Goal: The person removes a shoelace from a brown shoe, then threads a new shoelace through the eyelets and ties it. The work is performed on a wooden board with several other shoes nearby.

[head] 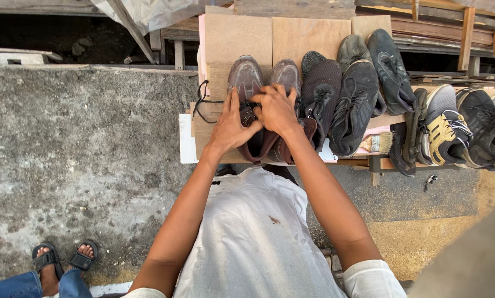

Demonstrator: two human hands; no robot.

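A pair of worn brown leather shoes (246, 77) lies on a wooden board, toes pointing away from me. My left hand (231, 124) rests over the laces of the left brown shoe, fingers pinching at the lace area. My right hand (276, 107) is closed over the same lace area, between the two shoes (285, 73). A loose black lace (201, 102) trails off to the left of the shoe. What exactly each hand pinches is hidden by the fingers.
Several dark sneakers (355, 102) are lined up to the right on the board, then a grey and yellow one (443, 127). A paintbrush (375, 143) lies near the edge. Plywood sheets (311, 36) lie behind. Another person's sandalled feet (62, 259) stand at lower left on concrete.
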